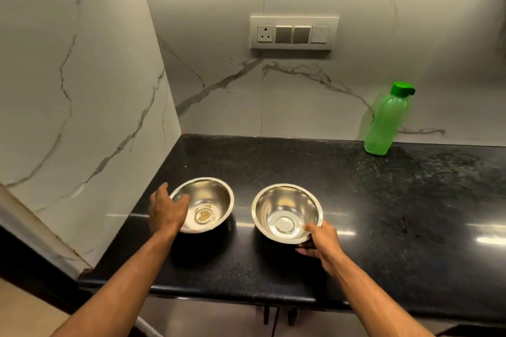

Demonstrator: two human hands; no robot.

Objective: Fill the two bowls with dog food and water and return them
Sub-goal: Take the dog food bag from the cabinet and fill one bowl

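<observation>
Two steel bowls sit side by side on the black counter [356, 200]. The left bowl [210, 200] has a few brown crumbs at its bottom. My left hand [165, 209] grips its near-left rim, thumb inside. The right bowl [284, 208] looks bare inside. My right hand [319, 239] holds its near-right rim, thumb on the inner edge and fingers under the wall. Both bowls tilt slightly toward me. A green plastic bottle [386, 123] with a green cap stands upright at the back right against the wall.
Marble walls close the counter at the left [82, 90] and the back. A switch and socket panel [293, 33] is on the back wall. The counter's front edge [246, 293] runs below my forearms, with cabinet fronts under it.
</observation>
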